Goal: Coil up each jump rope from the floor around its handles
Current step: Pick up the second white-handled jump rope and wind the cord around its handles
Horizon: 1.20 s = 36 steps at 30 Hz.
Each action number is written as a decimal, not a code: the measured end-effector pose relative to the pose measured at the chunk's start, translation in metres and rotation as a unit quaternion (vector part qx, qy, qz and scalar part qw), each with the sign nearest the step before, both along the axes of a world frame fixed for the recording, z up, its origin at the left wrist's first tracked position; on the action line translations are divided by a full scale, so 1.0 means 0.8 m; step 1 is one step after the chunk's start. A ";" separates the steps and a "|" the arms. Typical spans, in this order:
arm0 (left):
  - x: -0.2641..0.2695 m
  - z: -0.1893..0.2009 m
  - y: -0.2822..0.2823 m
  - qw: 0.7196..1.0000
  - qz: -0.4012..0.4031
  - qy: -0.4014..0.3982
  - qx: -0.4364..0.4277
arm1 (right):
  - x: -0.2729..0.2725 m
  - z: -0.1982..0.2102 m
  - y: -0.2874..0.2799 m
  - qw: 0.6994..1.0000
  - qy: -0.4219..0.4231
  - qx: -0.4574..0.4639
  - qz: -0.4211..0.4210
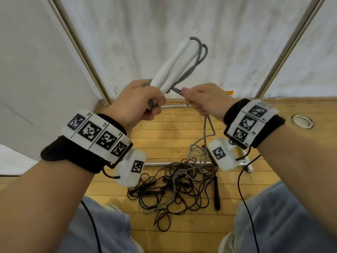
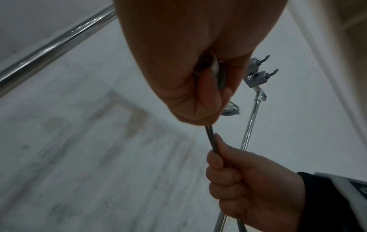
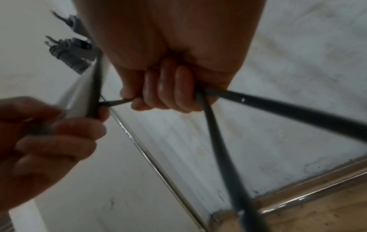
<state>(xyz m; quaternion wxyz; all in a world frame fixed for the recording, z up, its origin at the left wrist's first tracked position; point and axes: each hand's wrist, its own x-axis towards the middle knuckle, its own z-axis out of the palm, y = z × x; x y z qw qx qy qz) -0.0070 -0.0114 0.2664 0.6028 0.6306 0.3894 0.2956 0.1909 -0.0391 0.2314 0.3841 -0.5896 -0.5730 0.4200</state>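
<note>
My left hand [image 1: 138, 103] grips the two white handles [image 1: 173, 68] of a grey jump rope, held together and pointing up and away. Grey rope [image 1: 196, 63] loops over their far ends and runs back down beside them. My right hand [image 1: 204, 102] is fisted around the grey rope just right of the handles; the strand [image 1: 207, 128] hangs from it down to the floor. In the left wrist view the right hand [image 2: 244, 186] holds the rope [image 2: 211, 139] just below the left fist [image 2: 190, 78]. In the right wrist view, rope strands [image 3: 224, 149] leave the right fist [image 3: 168, 94].
A tangle of black jump rope [image 1: 178, 187] with a black handle [image 1: 216, 194] lies on the wooden floor [image 1: 164, 136] between my knees, the grey rope's slack mixed in. White sheeting [image 1: 164, 24] on metal poles [image 1: 80, 50] encloses the space. A round floor fitting [image 1: 302, 121] sits at right.
</note>
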 end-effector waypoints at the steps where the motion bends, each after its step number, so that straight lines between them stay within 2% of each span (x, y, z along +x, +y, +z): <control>1: 0.001 -0.002 0.001 1.000 0.018 -0.011 -0.010 | -0.007 -0.005 -0.001 1.000 -0.021 0.001 -0.011; 3: 0.003 -0.006 0.005 0.998 0.047 -0.018 -0.023 | -0.020 -0.015 -0.005 0.997 -0.075 0.002 -0.017; 6: 0.003 -0.015 0.013 0.996 0.089 -0.006 -0.010 | -0.043 -0.025 -0.011 0.986 -0.165 0.026 0.021; 8: 0.003 -0.021 0.017 0.992 0.120 0.023 0.029 | -0.056 -0.023 -0.013 0.979 -0.195 0.048 0.033; 9: 0.003 -0.027 0.020 0.986 0.132 0.070 0.078 | -0.060 -0.020 -0.013 0.976 -0.206 0.053 0.039; 10: 0.003 -0.033 0.021 0.968 0.134 0.148 0.150 | -0.061 -0.018 -0.013 0.972 -0.222 0.054 0.049; 12: 0.003 -0.048 0.023 0.904 0.118 0.307 0.272 | -0.064 -0.018 -0.016 0.959 -0.268 0.043 0.079; 13: 0.005 -0.055 0.023 0.885 0.110 0.347 0.290 | -0.066 -0.019 -0.018 0.953 -0.287 0.035 0.094; 14: 0.006 -0.061 0.023 0.878 0.104 0.366 0.292 | -0.069 -0.021 -0.020 0.948 -0.299 0.028 0.105; 16: 0.009 -0.071 0.026 0.875 0.104 0.374 0.290 | -0.072 -0.023 -0.022 0.945 -0.303 0.025 0.118; 21: 0.013 -0.074 0.030 0.882 0.116 0.327 0.319 | -0.069 -0.016 -0.025 0.961 -0.251 0.061 0.102; 26: 0.010 -0.068 0.034 0.903 0.110 0.287 0.300 | -0.060 -0.004 -0.030 0.976 -0.196 0.056 0.075; 30: 0.010 -0.068 0.028 0.918 0.079 0.283 0.266 | -0.051 0.000 -0.031 0.994 -0.106 0.023 0.023; 33: 0.007 -0.070 0.025 0.932 0.023 0.282 0.225 | -0.052 -0.002 -0.031 0.999 -0.048 -0.014 0.014; 36: 0.003 -0.070 0.021 0.916 -0.002 0.316 0.246 | -0.052 -0.003 -0.030 0.999 -0.017 -0.022 0.021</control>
